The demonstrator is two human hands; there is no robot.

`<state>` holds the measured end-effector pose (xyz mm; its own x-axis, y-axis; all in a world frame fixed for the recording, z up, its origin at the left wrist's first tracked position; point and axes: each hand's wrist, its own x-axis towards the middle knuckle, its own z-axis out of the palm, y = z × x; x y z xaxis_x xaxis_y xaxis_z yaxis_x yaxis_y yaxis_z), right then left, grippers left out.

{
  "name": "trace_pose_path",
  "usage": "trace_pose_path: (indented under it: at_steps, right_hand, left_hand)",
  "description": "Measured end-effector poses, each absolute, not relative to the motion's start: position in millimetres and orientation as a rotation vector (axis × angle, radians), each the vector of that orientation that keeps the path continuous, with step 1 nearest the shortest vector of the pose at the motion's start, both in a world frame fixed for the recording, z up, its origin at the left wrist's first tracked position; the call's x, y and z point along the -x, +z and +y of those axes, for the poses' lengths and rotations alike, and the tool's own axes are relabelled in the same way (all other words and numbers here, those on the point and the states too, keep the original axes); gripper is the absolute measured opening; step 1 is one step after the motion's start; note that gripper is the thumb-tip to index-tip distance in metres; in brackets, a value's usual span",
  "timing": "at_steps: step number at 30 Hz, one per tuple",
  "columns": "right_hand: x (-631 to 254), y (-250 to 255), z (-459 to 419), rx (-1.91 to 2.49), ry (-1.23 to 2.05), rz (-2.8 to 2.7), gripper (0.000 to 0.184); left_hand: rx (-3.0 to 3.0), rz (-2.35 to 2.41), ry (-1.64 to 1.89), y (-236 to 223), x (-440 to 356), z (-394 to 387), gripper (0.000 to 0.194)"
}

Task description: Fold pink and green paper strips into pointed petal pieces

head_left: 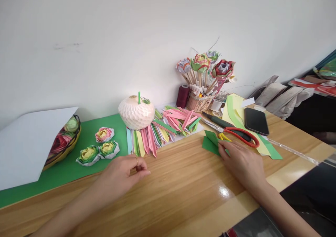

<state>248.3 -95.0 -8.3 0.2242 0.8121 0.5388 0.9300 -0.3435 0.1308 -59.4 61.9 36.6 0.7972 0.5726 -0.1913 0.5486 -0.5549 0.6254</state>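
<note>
My right hand [243,160] pinches a piece of green paper [210,144] on the wooden table, just in front of the red-handled scissors [240,133]. The paper looks folded or stacked in two layers. Loosely curled, my left hand [128,168] is over the table with its thumb apart from the fingers and nothing visible in it. Beyond it lie folded paper strips [149,140] in pink, green, yellow and blue. Three folded paper flowers [104,134] rest on a green sheet [117,125] left of the strips.
A white textured ornament [136,112] stands behind the strips. Paper flowers on sticks [201,63] fill a basket [199,103] beside a dark thread spool [183,96]. A phone [256,120] lies on yellow paper at right. A white sheet [34,142] covers part of another basket [76,139].
</note>
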Motion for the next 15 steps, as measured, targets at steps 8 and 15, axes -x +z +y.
trace_pose_path:
  at_steps: [8, 15]
  right_hand:
    - [-244.7, 8.3, -80.4, 2.283, -0.615, -1.401, 0.044]
    - [-192.8, 27.5, -84.2, 1.609, -0.677, -1.962, 0.023]
  left_hand:
    - [-2.364, 0.727, 0.114, 37.9, 62.5, 56.8, 0.02]
    - [-2.699, 0.364, 0.911, 27.2, 56.3, 31.8, 0.02]
